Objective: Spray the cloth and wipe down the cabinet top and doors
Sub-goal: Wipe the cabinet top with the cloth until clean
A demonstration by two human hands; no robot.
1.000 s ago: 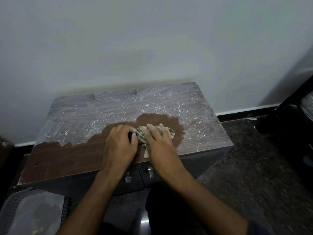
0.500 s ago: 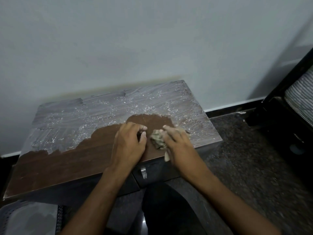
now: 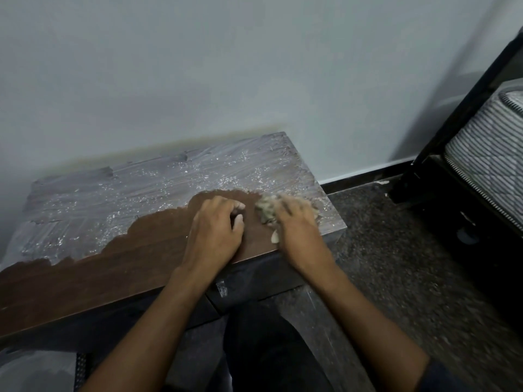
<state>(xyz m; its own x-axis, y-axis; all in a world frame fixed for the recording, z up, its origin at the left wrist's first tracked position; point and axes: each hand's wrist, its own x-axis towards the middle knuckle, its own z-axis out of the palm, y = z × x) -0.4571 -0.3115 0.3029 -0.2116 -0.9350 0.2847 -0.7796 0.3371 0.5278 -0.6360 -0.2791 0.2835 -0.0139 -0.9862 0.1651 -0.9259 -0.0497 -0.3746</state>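
Note:
A low brown cabinet (image 3: pixel 85 278) stands against the wall. Its top is dark and clean along the front, while the back carries grey smeared streaks (image 3: pixel 141 188). My right hand (image 3: pixel 297 224) holds a crumpled beige cloth (image 3: pixel 266 209) and presses it onto the top near the right end; the hand is blurred. My left hand (image 3: pixel 215 233) rests on the clean wood beside it, fingers curled, holding nothing. Two dark doors (image 3: pixel 254 281) with a small metal handle (image 3: pixel 221 287) show below the front edge. No spray bottle is in view.
A grey wall (image 3: pixel 254 66) rises right behind the cabinet. A dark bed frame (image 3: pixel 452 108) with a striped mattress (image 3: pixel 486 142) stands at the right. Speckled dark floor (image 3: pixel 396 264) lies between them. A grey mesh object (image 3: pixel 36 372) sits at bottom left.
My right hand has slid the cloth to the right across the top, away from my left hand. The view has swung rightward, bringing the bed and mattress into sight.

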